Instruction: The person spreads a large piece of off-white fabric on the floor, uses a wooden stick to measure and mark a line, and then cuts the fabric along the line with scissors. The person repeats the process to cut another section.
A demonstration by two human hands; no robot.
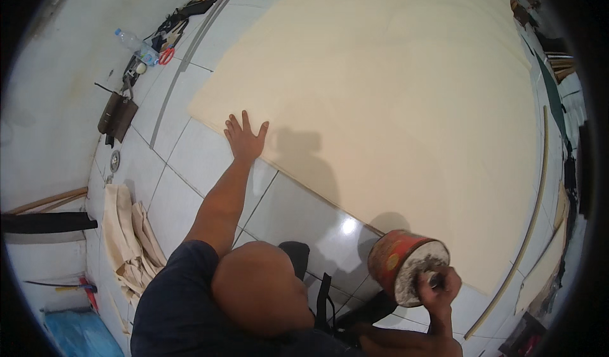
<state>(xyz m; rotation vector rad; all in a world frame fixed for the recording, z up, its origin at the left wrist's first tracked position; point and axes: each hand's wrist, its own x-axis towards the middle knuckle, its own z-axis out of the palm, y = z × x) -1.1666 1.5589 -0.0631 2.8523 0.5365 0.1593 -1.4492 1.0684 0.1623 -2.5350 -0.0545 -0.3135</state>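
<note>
Reckoned from the middle of the view, a large cream sheet point(412, 103) spreads over the white tiled floor point(202, 151) from 12 round to 4 o'clock. The left hand point(246, 142), at 10 o'clock, lies open and palm down on its near edge, fingers spread, grasping nothing. Between 4 and 5 o'clock, the right hand point(439, 288) curls around the handle of a worn red drum point(393, 255) with a pale top; whether the drum touches the sheet I cannot tell. Crumpled cream cloth point(120, 224) lies at 8 o'clock, a clear bottle point(136, 46) at 10.
</note>
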